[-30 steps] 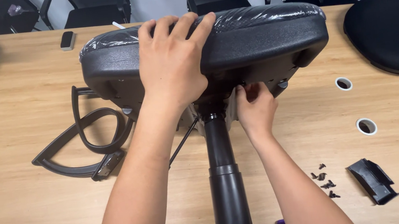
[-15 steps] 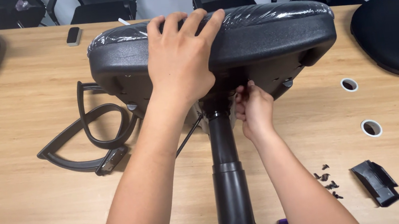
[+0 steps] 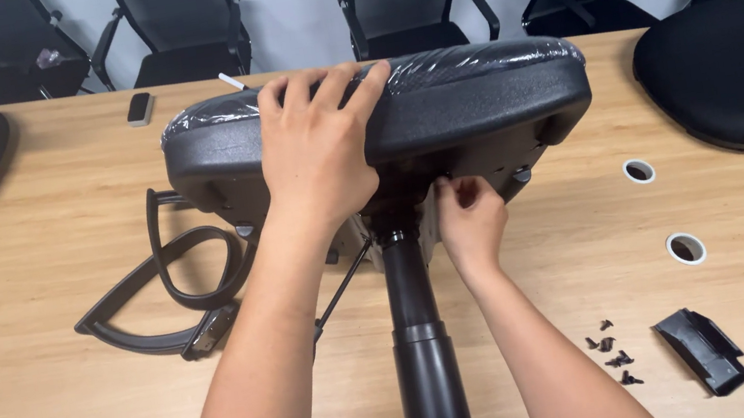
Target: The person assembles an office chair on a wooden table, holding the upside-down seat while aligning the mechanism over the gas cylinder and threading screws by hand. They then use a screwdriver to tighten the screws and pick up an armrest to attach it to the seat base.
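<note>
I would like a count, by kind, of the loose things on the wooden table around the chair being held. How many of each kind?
Armrests: 2
Seat cushions lying flat: 2
Small black plastic cover: 1
Black screws in a cluster: about 5, too small for an exact count
Small dark device at the far edge: 1
Total: about 11

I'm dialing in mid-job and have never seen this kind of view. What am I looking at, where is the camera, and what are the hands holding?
There is one view, from a camera worn on the person's head, looking down at their own bare hands. The left hand lies flat on the edge of a black chair seat wrapped in clear film. The right hand reaches under the seat beside the black column, fingers pinched; what they grip is too small to tell. On the wooden table lie black armrests, a few small screws and a black plastic piece.
</note>
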